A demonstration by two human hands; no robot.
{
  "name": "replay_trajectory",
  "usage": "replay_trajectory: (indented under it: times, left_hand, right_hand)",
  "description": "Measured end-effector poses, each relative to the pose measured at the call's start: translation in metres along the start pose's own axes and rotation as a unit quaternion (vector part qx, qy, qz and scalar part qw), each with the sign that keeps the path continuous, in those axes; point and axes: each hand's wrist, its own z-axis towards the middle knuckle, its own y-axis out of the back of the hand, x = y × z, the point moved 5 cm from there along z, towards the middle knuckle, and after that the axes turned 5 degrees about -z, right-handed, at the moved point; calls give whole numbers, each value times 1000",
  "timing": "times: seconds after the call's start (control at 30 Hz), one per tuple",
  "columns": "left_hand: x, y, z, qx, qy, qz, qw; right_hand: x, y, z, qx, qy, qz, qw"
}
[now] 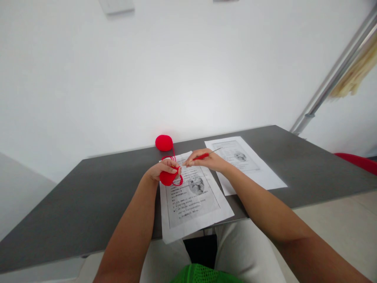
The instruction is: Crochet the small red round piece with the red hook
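My left hand [160,169] is closed on a small red crocheted piece [167,179], with a loop of red yarn hanging below it. My right hand [206,160] pinches a crochet hook [203,156] with a red handle; its metal shaft points up to the right and its working end meets the piece at my left fingertips. A strand of red yarn runs from my left hand up to a red yarn ball [164,142] near the table's far edge. Both hands hover over a printed sheet [191,200].
A dark grey table [73,200] stands against a white wall. A second printed sheet [247,163] lies to the right. A metal pole [332,74] leans at the right, with a red object [357,161] beyond the table. Something green [203,275] rests on my lap.
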Motion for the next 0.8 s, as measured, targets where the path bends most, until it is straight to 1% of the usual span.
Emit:
replay_trajectory:
  times: [0.13, 0.27, 0.6, 0.8]
  left_hand:
    - [3, 3, 0, -1, 4, -5, 1000]
    - [5, 5, 0, -4, 5, -4, 1000]
    - [4, 0, 0, 17, 21, 6, 1000]
    - [8, 5, 0, 19, 8, -11, 1000]
  right_hand:
    - [-4, -1, 0, -19, -18, 26, 999]
    - [-4, -2, -1, -32, -16, 29, 999]
    - [2, -2, -1, 25, -7, 19, 999]
    - [2, -2, -2, 28, -21, 46, 998]
